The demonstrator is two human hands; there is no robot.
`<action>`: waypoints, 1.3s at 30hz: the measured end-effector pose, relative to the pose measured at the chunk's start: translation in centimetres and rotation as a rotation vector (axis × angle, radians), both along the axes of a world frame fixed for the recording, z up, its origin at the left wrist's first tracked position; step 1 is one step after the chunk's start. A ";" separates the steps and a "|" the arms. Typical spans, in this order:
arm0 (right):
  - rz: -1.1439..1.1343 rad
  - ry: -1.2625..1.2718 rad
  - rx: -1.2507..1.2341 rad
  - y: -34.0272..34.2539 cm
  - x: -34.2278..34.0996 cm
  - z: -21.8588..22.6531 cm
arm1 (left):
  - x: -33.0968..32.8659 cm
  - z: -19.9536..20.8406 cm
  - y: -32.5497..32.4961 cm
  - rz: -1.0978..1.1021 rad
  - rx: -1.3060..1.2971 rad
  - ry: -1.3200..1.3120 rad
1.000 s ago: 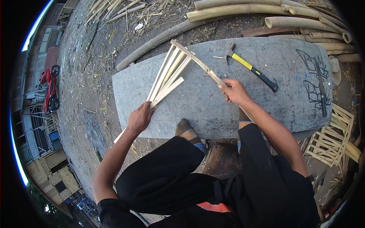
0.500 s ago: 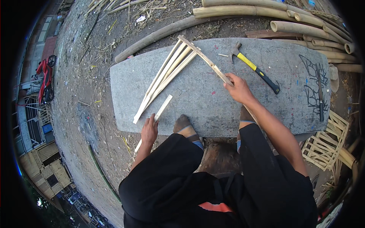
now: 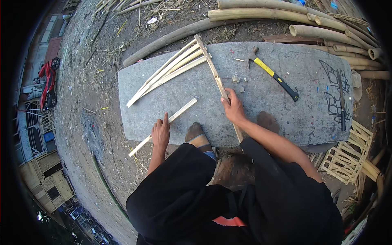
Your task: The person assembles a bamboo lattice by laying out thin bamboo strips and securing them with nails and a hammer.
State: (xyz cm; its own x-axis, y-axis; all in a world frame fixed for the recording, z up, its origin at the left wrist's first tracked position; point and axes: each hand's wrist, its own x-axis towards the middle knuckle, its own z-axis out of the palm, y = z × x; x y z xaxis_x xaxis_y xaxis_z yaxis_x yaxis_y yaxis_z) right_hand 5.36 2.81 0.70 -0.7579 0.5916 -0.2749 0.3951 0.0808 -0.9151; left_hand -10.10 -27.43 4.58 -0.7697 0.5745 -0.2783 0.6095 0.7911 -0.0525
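On your right: big black scrawl (image 3: pixel 332 102) on the grey board (image 3: pixel 294 126), with a long thin tool (image 3: pixel 342 102) lying over it | On your hammer (image 3: pixel 265 68): a tiny mark (image 3: pixel 296 98) near the handle's (image 3: pixel 282 84) end, too small for you to read

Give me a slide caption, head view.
Left hand on a loose strip, right hand gripping the slatted bar, hammer lying on the grey slab.

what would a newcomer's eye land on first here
Probably the yellow-and-black claw hammer, lying on the right half of the grey slab. Next, the fan of pale strips meeting the long stick in the right hand, left of the hammer. The red motorbike stands out at far left.
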 end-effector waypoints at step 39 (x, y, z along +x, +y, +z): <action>0.347 0.249 0.809 6.1 -3.3 2.5 | 10.0 -2.2 18.3 0.183 0.612 -0.745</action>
